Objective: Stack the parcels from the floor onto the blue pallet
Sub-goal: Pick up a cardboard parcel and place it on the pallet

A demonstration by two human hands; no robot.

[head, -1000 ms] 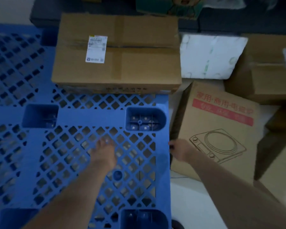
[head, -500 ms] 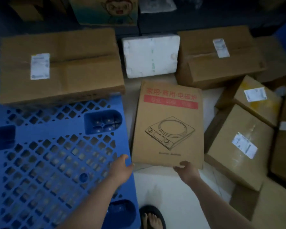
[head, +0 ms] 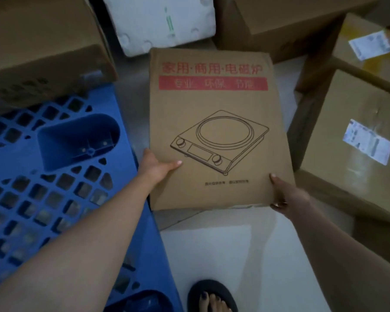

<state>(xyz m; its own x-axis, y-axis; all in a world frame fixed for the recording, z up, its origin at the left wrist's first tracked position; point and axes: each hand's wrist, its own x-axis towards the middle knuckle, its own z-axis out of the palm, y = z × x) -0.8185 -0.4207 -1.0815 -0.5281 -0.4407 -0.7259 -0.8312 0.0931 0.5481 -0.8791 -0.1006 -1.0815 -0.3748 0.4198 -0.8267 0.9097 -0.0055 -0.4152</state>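
A flat brown parcel (head: 216,104) with red print and a line drawing of a cooktop lies just right of the blue pallet (head: 32,199). My left hand (head: 154,166) grips its left edge, thumb on top. My right hand (head: 286,194) grips its near right corner, thumb on top and fingers underneath. Its near edge sits raised off the pale floor. A large brown parcel (head: 43,46) rests on the pallet's far part.
A white foam box (head: 160,21) stands beyond the cooktop parcel. Brown parcels with labels crowd the right side (head: 351,149) and the back (head: 279,25). My sandalled foot (head: 212,298) stands on the pale floor (head: 223,255) near the pallet's edge.
The view swung right from the pallet to the floor parcels. Both hands reached the cooktop parcel and took hold of its near edge, which now appears lifted.
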